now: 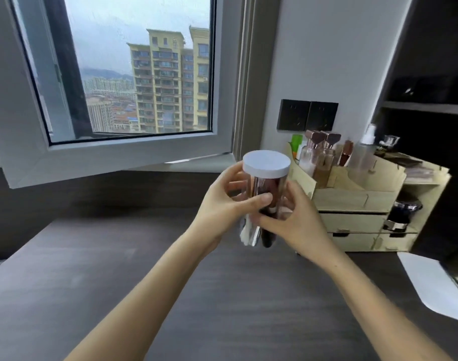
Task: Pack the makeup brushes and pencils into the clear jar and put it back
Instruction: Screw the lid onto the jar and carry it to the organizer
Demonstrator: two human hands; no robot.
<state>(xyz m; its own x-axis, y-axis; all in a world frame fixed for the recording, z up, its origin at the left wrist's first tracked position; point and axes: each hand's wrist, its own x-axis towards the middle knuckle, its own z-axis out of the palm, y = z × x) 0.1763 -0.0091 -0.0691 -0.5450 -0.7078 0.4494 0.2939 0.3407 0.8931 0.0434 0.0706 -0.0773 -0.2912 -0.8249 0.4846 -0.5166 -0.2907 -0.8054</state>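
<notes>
I hold the clear jar (261,190) upright in the air above the dark desk, in the middle of the view. A white lid (266,164) sits on its top. Dark and silvery brush or pencil shapes show through its wall; I cannot tell them apart. My left hand (224,204) wraps the jar's left side, thumb across the front. On the right side, my right hand (297,220) grips the lower part. Both hands cover much of the jar.
A pale wooden organiser (358,201) with drawers and several bottles stands just right of the jar, against the wall. The dark desk (144,269) stretches below. An open window sash (113,157) juts in at the left. A white sheet (431,285) lies at the right edge.
</notes>
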